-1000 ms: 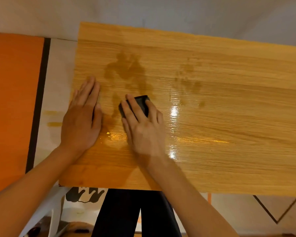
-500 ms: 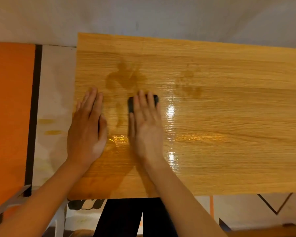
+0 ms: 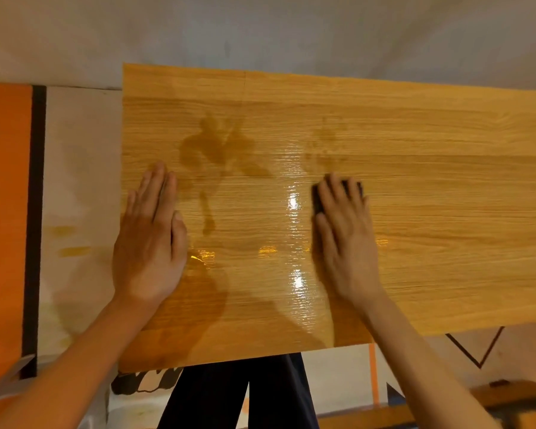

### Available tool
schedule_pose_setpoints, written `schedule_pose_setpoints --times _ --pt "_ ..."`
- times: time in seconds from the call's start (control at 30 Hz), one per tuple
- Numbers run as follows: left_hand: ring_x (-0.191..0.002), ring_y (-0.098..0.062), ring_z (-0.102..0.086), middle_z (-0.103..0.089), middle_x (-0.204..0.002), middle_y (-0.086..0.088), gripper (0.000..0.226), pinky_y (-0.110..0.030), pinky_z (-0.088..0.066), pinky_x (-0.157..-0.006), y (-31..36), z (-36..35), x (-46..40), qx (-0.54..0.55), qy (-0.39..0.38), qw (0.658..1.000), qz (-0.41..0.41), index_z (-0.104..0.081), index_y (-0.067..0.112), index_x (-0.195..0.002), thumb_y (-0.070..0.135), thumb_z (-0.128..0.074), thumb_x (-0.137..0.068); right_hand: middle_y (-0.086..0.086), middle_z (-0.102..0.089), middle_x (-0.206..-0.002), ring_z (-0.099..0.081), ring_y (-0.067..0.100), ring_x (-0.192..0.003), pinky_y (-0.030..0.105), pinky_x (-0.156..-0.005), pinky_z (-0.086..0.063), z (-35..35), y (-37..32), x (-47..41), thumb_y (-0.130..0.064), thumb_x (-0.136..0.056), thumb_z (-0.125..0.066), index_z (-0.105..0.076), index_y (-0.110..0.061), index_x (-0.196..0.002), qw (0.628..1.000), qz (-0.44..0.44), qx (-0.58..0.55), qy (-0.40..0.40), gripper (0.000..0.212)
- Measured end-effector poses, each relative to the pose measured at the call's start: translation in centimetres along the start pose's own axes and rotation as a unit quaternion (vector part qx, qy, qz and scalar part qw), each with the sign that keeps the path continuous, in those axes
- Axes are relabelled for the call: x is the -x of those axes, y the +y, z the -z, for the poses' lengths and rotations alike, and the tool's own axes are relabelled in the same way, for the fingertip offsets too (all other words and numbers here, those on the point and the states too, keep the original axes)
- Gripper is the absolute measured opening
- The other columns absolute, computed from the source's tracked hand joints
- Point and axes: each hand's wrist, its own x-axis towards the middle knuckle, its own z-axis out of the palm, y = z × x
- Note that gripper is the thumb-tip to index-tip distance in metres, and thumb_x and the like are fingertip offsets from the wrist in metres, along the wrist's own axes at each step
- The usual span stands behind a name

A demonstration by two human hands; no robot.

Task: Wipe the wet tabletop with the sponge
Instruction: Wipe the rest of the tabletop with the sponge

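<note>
Right hand, fingers flat pressing the sponge, has slid it right from mid-frame, past the glare; left hand stays flat on the tabletop; dark puddle upper-left still unwiped.

The right hand hides most of the dark sponge; the tabletop runs off the frame's right edge.
</note>
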Motion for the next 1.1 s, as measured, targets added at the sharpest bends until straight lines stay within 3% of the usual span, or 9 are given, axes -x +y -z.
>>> schedule_pose_setpoints --times 0.17,0.23,0.37,0.43,0.6,0.7,0.83,1.0,1.1 --pt "-0.157 -0.023 -0.014 -0.017 -0.169 -0.009 0.056 -0.042 -0.009 -0.129 0.0 -0.1 -0.1 0.006 0.0 1.0 0.005 -0.027 0.002 -0.158 0.02 -0.03 -0.106 0.002 -0.025 -0.159 -0.009 0.02 -0.15 0.04 -0.123 -0.007 1.0 0.2 1.9 -0.023 -0.103 -0.036 -0.032 -0.014 -0.15 0.99 0.108 0.005 -0.09 0.048" --pt "-0.157 -0.023 -0.014 -0.017 -0.169 -0.009 0.056 -0.039 -0.008 -0.129 0.0 -0.1 -0.1 0.007 0.001 1.0 0.007 -0.026 0.003 -0.159 0.02 -0.029 -0.106 0.004 -0.025 -0.159 -0.006 0.02 -0.149 0.036 -0.122 -0.003 0.8 1.4 -3.2 -0.026 -0.104 -0.033 -0.03 -0.012 -0.15 0.998 0.04 0.004 -0.043 0.049" --pt "-0.157 -0.025 -0.017 -0.019 -0.168 -0.009 0.054 -0.039 -0.008 -0.129 0.1 -0.1 0.0 0.014 0.01 1.0 0.005 -0.028 0.004 -0.158 0.02 -0.029 -0.106 0.006 -0.027 -0.158 -0.01 0.028 -0.149 0.048 -0.121 -0.008 -0.4 1.7 -10.1 -0.025 -0.105 -0.03 -0.032 -0.011 -0.149 0.989 -0.134 -0.014 0.062 0.046" --pt "-0.157 -0.024 -0.017 -0.02 -0.168 -0.009 0.054 -0.039 -0.009 -0.129 0.1 -0.2 0.0 0.014 0.015 1.0 0.007 -0.028 0.004 -0.159 0.021 -0.029 -0.107 0.007 -0.031 -0.156 -0.014 0.028 -0.148 0.049 -0.121 -0.013 -1.6 -1.0 -7.0 -0.02 -0.105 -0.034 -0.037 -0.009 -0.147 0.995 -0.084 -0.008 0.061 0.044" --pt "-0.157 -0.02 -0.016 -0.019 -0.169 -0.007 0.056 -0.041 -0.011 -0.129 0.4 -0.1 0.1 0.014 0.018 1.0 0.012 -0.024 0.007 -0.16 0.02 -0.028 -0.106 -0.001 -0.026 -0.158 -0.01 0.019 -0.15 0.039 -0.123 -0.007 -1.4 -3.5 0.7 -0.021 -0.104 -0.035 -0.034 -0.015 -0.149 0.991 0.108 -0.012 -0.078 0.046" --pt "-0.157 -0.021 -0.018 -0.021 -0.168 -0.008 0.055 -0.041 -0.013 -0.129 0.4 -0.2 0.1 0.012 0.028 1.0 0.005 -0.026 0.006 -0.159 0.018 -0.03 -0.106 0.001 -0.025 -0.159 -0.006 0.017 -0.149 0.034 -0.12 -0.001 -1.1 -1.5 -6.0 -0.025 -0.104 -0.032 -0.033 -0.015 -0.149 0.999 0.026 -0.016 -0.041 0.046" --pt "-0.157 -0.021 -0.018 -0.023 -0.168 -0.009 0.054 -0.042 -0.016 -0.128 0.4 -0.2 0.3 0.018 0.032 0.999 0.006 -0.027 0.006 -0.159 0.016 -0.032 -0.106 0.005 -0.028 -0.158 -0.01 0.027 -0.149 0.046 -0.121 -0.006 -2.5 -3.2 -9.7 -0.022 -0.104 -0.032 -0.036 -0.012 -0.148 0.994 -0.096 -0.029 0.036 0.045" --pt "-0.157 -0.023 -0.019 -0.025 -0.167 -0.011 0.053 -0.044 -0.019 -0.128 0.4 -0.2 0.3 0.01 0.039 0.999 -0.001 -0.03 0.003 -0.158 0.013 -0.034 -0.106 0.0 -0.028 -0.158 -0.01 0.018 -0.15 0.037 -0.123 -0.005 -3.4 -8.2 1.6 -0.021 -0.103 -0.037 -0.035 -0.014 -0.148 0.996 0.073 -0.016 -0.05 0.046" --pt "-0.157 -0.022 -0.019 -0.024 -0.167 -0.01 0.054 -0.044 -0.02 -0.128 0.5 -0.1 0.0 0.011 0.037 0.999 -0.001 -0.029 0.004 -0.158 0.012 -0.036 -0.105 0.003 -0.03 -0.157 -0.013 0.022 -0.149 0.037 -0.123 -0.007 -2.9 -7.1 -2.3 -0.02 -0.104 -0.038 -0.036 -0.013 -0.148 0.99 0.118 -0.007 -0.076 0.045"
